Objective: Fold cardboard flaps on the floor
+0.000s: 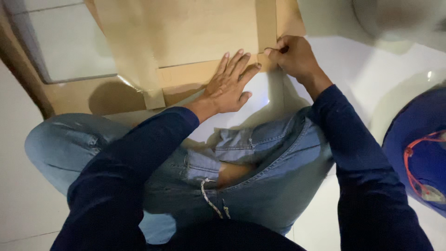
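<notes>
- Nearest the camera, dark blue sleeves (116,186) are reaching forward over blue jeans (260,158) with a tear at the knee; the person is crouching on a white tiled floor (18,195).
- The left hand (227,86) is lying flat, fingers spread apart and gripping nothing, pressing on the lower rail of a light wooden frame (195,74).
- Just right of that palm, the right hand (292,56) is closing its fingertips together on something thin and dark at the frame's corner joint; what it is cannot be told.
- Beyond both hands, the wooden panel (200,28) is lying on the floor, running up and away from the pinch.
- Well right of the pinching hand, a blue rounded object (418,139) with red lines is sitting at the edge of view.
- Far left of the flat hand, a pale panel (60,42) is lying beside the wood.
</notes>
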